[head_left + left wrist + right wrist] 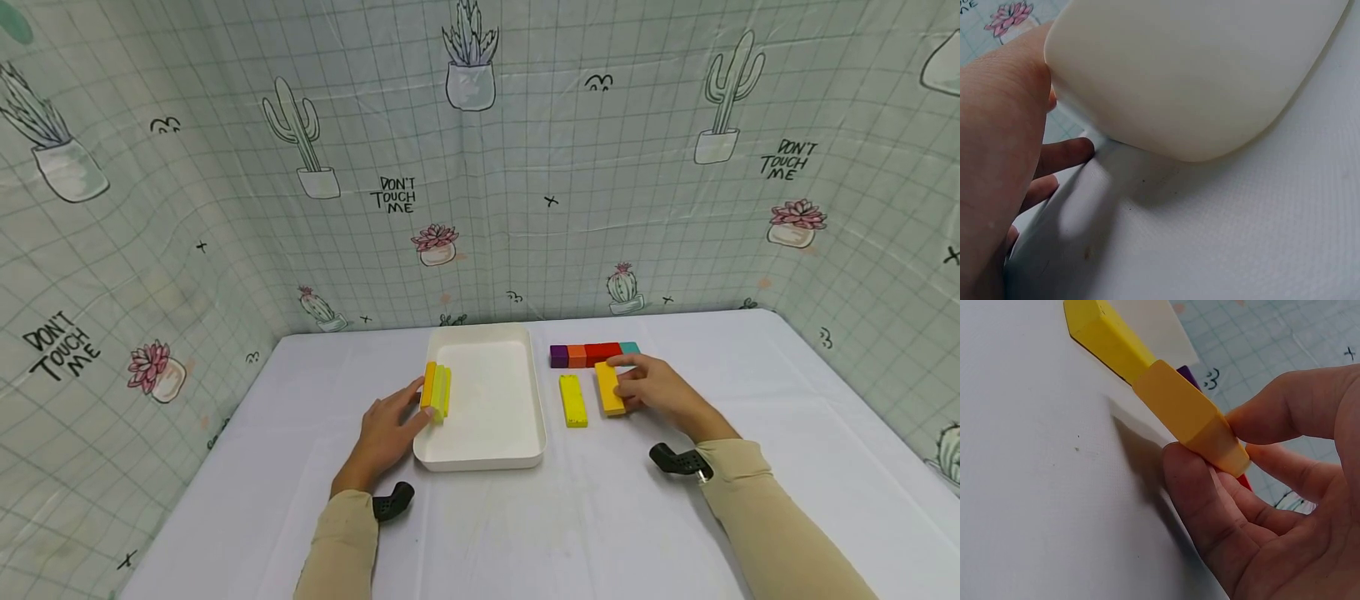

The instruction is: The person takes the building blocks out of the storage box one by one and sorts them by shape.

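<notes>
A white tray [495, 417] lies on the table, and my left hand [385, 435] grips its left side, thumb over the rim and fingers outside the wall. Inside, along that wall by the thumb, an orange-yellow block [428, 386] and yellow blocks [441, 393] stand side by side. Right of the tray, my right hand [660, 390] pinches another orange-yellow block [1185, 412] between thumb and fingers. Its shadow falls on the cloth below in the right wrist view. A yellow block [573, 401] lies on the table between the tray and this hand.
Behind the right hand runs a row of blocks: purple [558, 357], orange [577, 357], red [600, 354] and teal [630, 347]. White cloth [480, 533] covers the table. A cactus-print curtain [510, 167] surrounds the back and sides.
</notes>
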Available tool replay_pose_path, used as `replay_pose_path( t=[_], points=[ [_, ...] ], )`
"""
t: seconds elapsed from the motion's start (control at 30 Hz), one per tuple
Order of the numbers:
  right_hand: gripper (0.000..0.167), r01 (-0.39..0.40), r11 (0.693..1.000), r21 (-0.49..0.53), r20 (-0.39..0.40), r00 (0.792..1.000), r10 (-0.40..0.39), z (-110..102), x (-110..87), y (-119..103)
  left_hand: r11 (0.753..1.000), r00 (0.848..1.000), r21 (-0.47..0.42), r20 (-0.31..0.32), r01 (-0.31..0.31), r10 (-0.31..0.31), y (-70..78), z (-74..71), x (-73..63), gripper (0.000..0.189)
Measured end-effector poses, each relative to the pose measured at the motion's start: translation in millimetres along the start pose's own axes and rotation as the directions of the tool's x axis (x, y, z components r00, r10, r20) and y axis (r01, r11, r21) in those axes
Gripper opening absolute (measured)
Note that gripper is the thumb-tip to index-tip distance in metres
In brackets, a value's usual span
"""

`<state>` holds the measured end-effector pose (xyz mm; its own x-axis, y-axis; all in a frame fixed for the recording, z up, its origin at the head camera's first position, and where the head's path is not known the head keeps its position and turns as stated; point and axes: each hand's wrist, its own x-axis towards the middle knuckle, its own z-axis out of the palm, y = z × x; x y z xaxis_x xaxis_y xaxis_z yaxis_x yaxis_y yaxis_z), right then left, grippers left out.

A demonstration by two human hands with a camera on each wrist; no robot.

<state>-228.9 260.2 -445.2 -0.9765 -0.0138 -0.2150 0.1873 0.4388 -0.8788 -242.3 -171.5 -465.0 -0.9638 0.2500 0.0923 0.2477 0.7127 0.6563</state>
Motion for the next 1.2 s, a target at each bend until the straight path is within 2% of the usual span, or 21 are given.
replay_pose_path(
  t=[0.43,1.03,1.2],
  points=[
    [0.054,0.037,0.999,0.013,0.029,0.999,-0.038,10.3,0.6,0.0,1.0,1.0,0.013,0.005,0.02,-0.02,0.2,0.8,0.5,0.064],
    [0.051,0.102,0.993,-0.062,0.028,0.995,-0.1,19.5,2.5,-2.6,1.0,1.0,0.015,0.008,0.02,-0.02,1.0,0.0,1.0,0.064],
    [0.057,0.103,0.992,-0.074,0.04,0.994,-0.1,21.1,1.2,-4.1,1.0,1.0,0.014,0.006,0.02,-0.02,0.2,1.0,0.9,0.064]
  ],
)
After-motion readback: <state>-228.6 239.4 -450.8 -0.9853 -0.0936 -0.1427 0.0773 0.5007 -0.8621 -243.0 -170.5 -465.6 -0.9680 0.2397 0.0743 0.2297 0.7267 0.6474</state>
